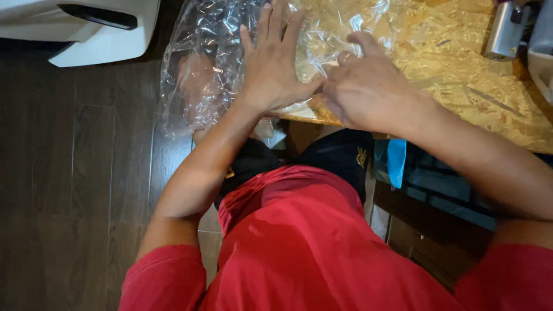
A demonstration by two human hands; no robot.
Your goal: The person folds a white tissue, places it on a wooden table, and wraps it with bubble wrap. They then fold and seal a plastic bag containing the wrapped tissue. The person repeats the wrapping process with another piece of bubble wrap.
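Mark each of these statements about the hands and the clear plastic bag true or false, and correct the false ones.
1. The left hand lies flat, fingers spread, on the clear plastic bag. True.
2. The bag lies wholly on the wooden board. False: its left part hangs past the board's edge, over the dark floor.
3. The right hand holds the metal cylinder. False: the cylinder lies apart at the board's far right; the hand is on the bag.
4. The person wears a red shirt. True.
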